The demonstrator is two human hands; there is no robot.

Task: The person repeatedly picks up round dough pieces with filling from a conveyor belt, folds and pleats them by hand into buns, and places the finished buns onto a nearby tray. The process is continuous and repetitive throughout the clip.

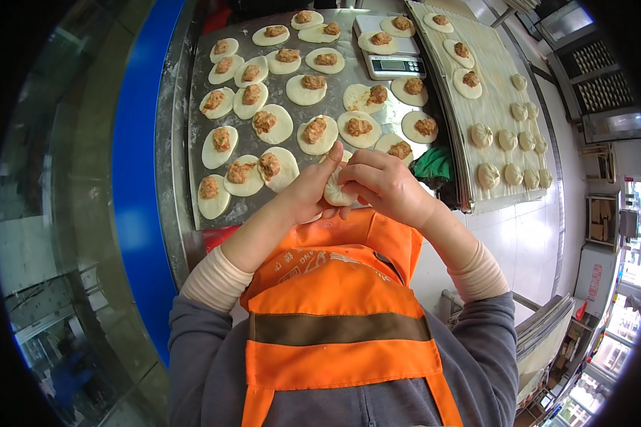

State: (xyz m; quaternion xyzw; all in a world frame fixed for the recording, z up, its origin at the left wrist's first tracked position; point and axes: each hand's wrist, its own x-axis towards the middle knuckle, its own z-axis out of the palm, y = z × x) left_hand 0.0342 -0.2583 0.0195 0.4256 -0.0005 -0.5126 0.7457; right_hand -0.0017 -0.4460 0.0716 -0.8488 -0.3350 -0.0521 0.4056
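Observation:
A pleated bun (337,192) sits between my two hands, just past the front edge of the steel table. My left hand (312,186) cups it from the left with the thumb raised along its side. From the right, the bent fingers of my right hand (386,179) pinch its dough. The bun's top is partly covered by those fingers. Beyond my hands lie several flat dough rounds topped with orange-brown filling, among them a dough round (315,134) straight ahead and another dough round (278,168) near my left hand.
A digital scale (397,65) at the back right carries filled rounds. Right of the table, a cloth-lined tray (502,158) holds several pleated buns and a few open rounds. A green cloth (432,165) lies between table and tray. Blue edging (139,142) runs along the left.

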